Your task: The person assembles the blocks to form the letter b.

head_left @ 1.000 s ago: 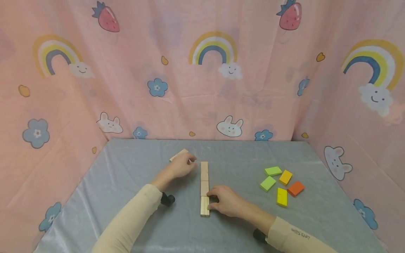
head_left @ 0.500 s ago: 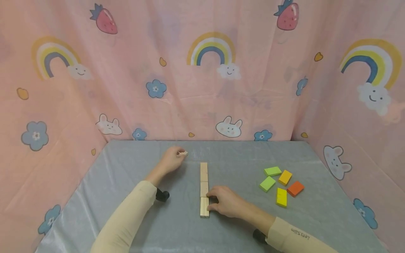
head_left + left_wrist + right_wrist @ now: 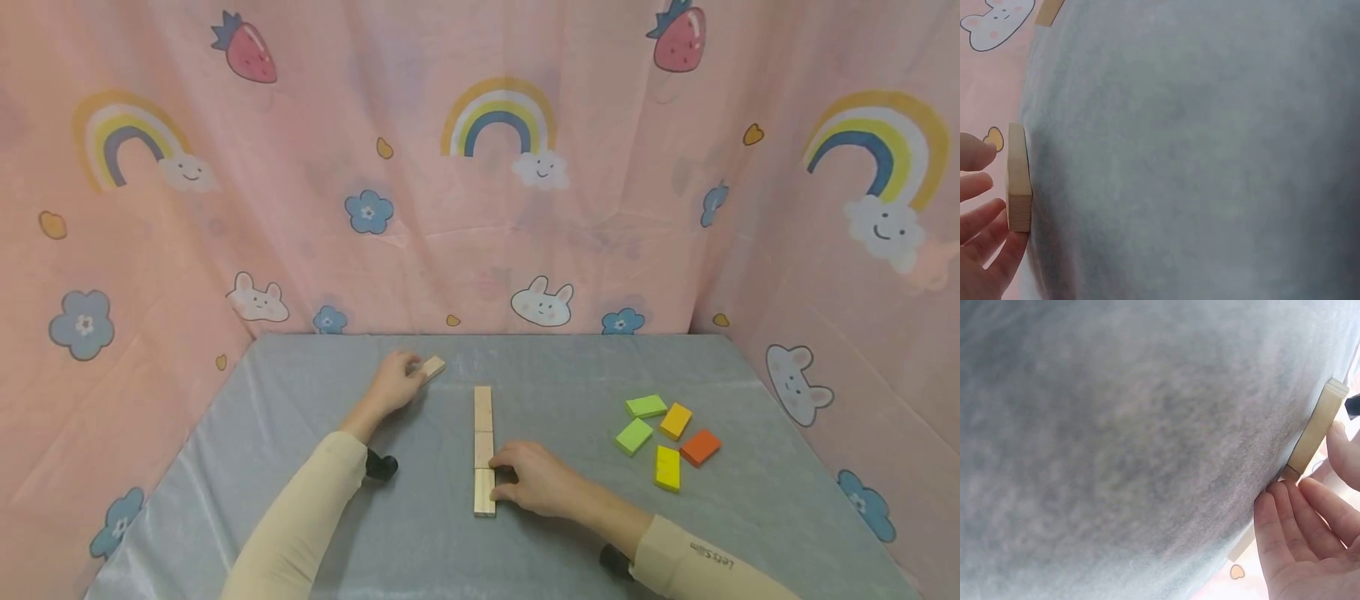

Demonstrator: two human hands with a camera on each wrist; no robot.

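Three pale wooden blocks form a straight line end to end: the far block (image 3: 483,408), the middle block (image 3: 483,450) and the near block (image 3: 484,493). My right hand (image 3: 536,477) rests against the line's right side, index fingertip at the seam between middle and near blocks, thumb lower on the near one. In the right wrist view the fingers (image 3: 1285,519) are fairly straight. Farther back on the left, my left hand (image 3: 393,382) pinches the near end of another wooden block (image 3: 432,367). The left wrist view shows this block (image 3: 1019,178) between thumb and fingers.
Right of the line lie several coloured blocks: a light green block (image 3: 647,407), another light green block (image 3: 633,437), an orange block (image 3: 676,422), a red-orange block (image 3: 701,447) and a yellow block (image 3: 667,468). A pink patterned curtain (image 3: 420,275) rises behind the grey table (image 3: 570,375).
My left hand has moved back and left from beside the line to the loose wooden block and taken its near end. My right hand has stayed at the line.
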